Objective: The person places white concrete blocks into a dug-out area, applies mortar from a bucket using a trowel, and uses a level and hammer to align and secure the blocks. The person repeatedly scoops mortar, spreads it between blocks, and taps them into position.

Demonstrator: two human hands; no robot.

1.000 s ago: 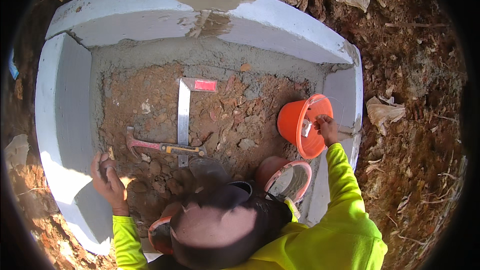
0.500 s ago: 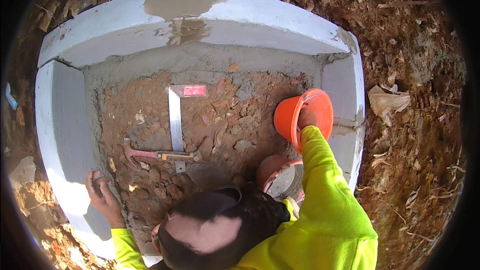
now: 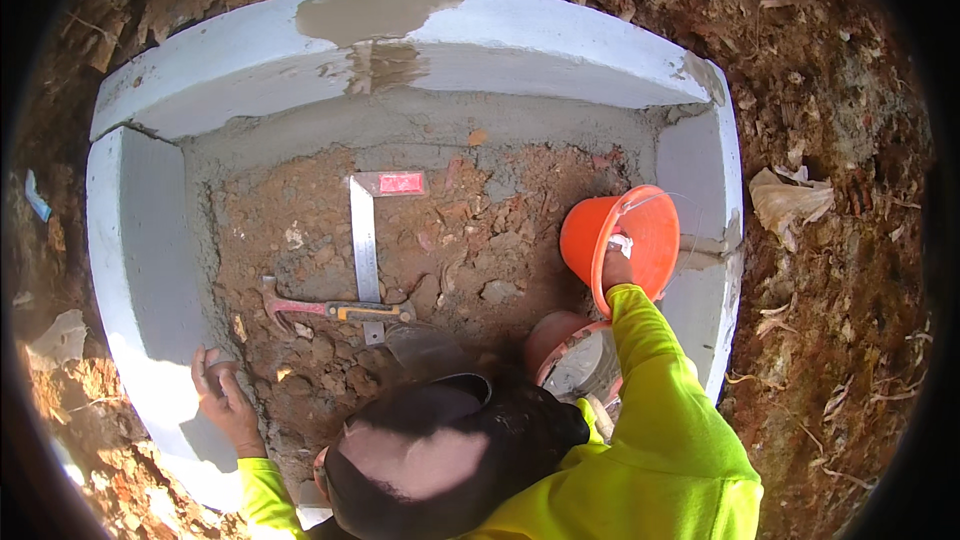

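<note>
My left hand (image 3: 230, 402) is at the inner side of the left white concrete wall (image 3: 150, 260), fingers apart and holding nothing visible. My right hand (image 3: 617, 262) reaches into the tipped orange bucket (image 3: 585, 235), fingers closed on a small white object (image 3: 620, 243), partly hidden. A steel try square (image 3: 362, 240) with a red-marked handle lies on the soil, and a hammer (image 3: 310, 306) with a red and yellow handle lies across its blade. A second, paler red bucket (image 3: 550, 335) with grey mortar inside stands below the orange one, partly behind my right sleeve.
White concrete walls (image 3: 540, 40) frame the bare soil (image 3: 450, 250), with wet mortar along their foot. Rough earth with dry leaves (image 3: 785, 200) surrounds them. A blue scrap (image 3: 37, 195) lies outside at the left. Dark fabric with a pale patch fills the lower middle.
My right hand has gone down into the orange bucket and now has a white object at its fingers. My left hand has moved slightly down. The view has shifted a little.
</note>
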